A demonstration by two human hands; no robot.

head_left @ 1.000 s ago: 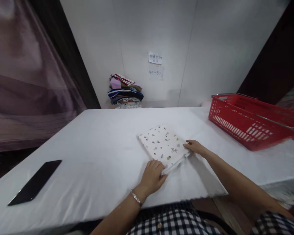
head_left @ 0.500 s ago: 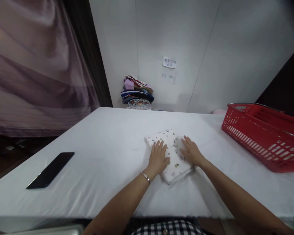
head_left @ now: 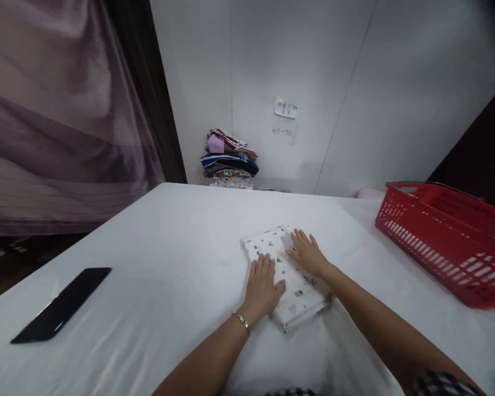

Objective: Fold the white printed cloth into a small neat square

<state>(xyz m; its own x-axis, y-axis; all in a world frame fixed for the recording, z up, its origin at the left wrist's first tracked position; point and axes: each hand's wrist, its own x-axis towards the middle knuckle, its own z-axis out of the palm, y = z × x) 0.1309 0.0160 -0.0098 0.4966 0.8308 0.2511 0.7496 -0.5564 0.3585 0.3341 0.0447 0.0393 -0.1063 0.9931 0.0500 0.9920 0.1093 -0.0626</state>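
Note:
A folded white cloth (head_left: pixel 289 275) with small scattered prints lies flat on the white-covered table. My left hand (head_left: pixel 264 286), with a bracelet at the wrist, rests on its left part, fingers stretched forward and thumb out to the side. On the cloth's upper right part lies my right hand (head_left: pixel 309 253), palm down with the fingers spread. Both hands are open and hold nothing. Parts of the cloth are hidden beneath them.
A red plastic basket (head_left: pixel 429 247) stands at the right. On the left side of the white table (head_left: pixel 169 247) lies a flat black object (head_left: pixel 61 305). A pile of folded clothes (head_left: pixel 231 159) sits past the far edge, by a wall with paper signs (head_left: pixel 286 108).
My right hand has slid a little left across the cloth. My left hand stays on the cloth's left part. The whole view has shifted slightly, so the table and cloth appear lower.

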